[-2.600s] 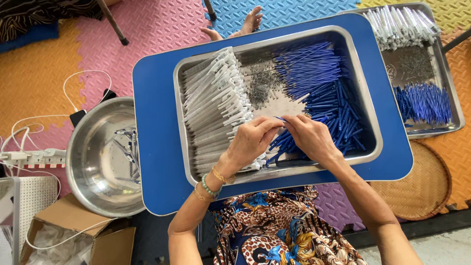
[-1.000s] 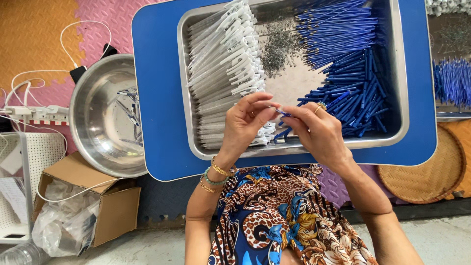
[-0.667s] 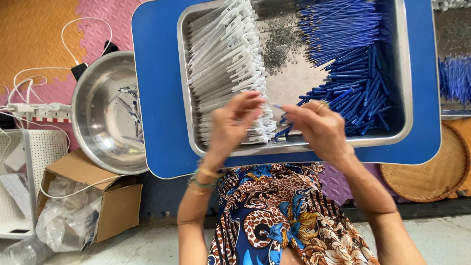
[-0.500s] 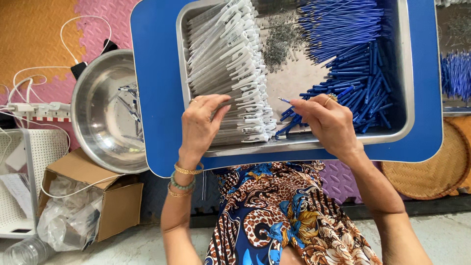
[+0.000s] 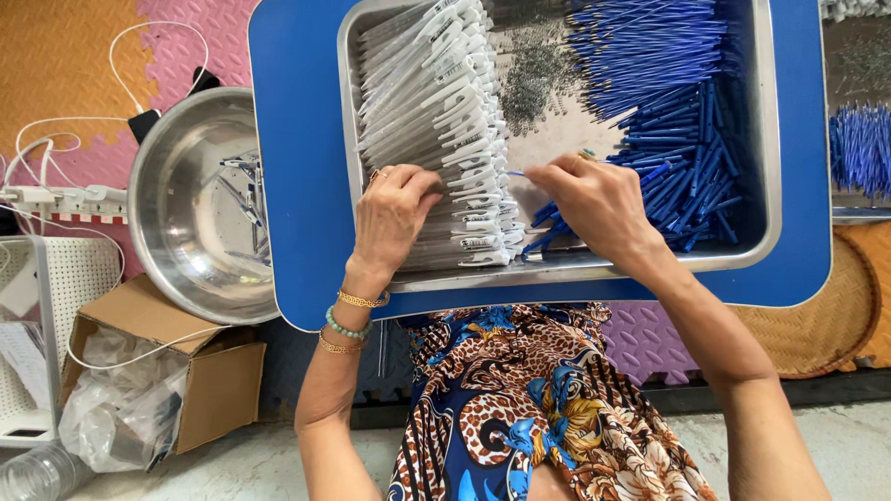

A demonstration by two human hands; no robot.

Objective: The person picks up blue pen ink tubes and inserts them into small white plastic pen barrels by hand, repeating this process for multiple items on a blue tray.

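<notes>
A steel tray [image 5: 772, 148] rests on a blue table top [image 5: 295, 158]. Its left side holds a stack of white pen barrels [image 5: 436, 111]; its right side holds blue refills and blue caps [image 5: 682, 139], with a heap of small grey springs [image 5: 538, 70] between them. My left hand [image 5: 394, 215] lies on the white barrels near the tray's front, fingers curled on one barrel. My right hand [image 5: 594, 199] pinches a thin blue refill [image 5: 516, 173] whose tip points left toward the white stack.
A steel bowl [image 5: 200, 209] with a few finished pens sits left of the table. A cardboard box [image 5: 162, 371] with plastic bags, a white basket [image 5: 42, 334] and a power strip with cables [image 5: 56, 195] lie at the left. A second tray [image 5: 858, 139] is at the right edge.
My hands were together over the tray's front. The left hand has moved apart to the left onto the white barrels; the right hand stayed with the refill.
</notes>
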